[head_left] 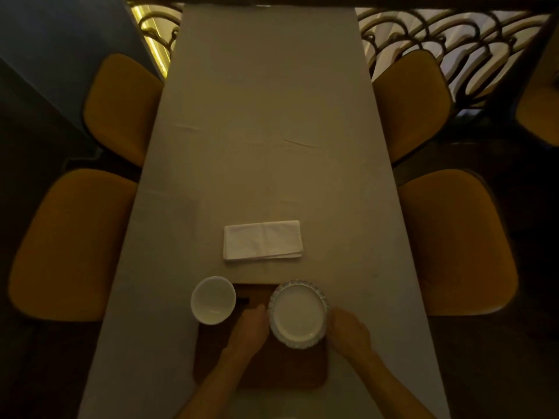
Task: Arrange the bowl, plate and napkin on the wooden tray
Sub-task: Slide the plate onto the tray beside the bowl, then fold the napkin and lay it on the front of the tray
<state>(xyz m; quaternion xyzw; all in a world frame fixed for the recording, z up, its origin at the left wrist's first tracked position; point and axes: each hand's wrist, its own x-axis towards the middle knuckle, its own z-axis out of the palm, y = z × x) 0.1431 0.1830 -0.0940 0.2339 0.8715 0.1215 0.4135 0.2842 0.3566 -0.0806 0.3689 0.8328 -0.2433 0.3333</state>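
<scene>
In the head view, both hands grip the plate at lower centre: the left hand at its left rim, the right hand at its right rim, fingers curled on the edge. The plate sits over the upper right part of the wooden tray. The bowl overlaps the tray's upper left corner. The folded napkin lies on the surface above the tray, apart from it. Yellow chairs flank both sides.
</scene>
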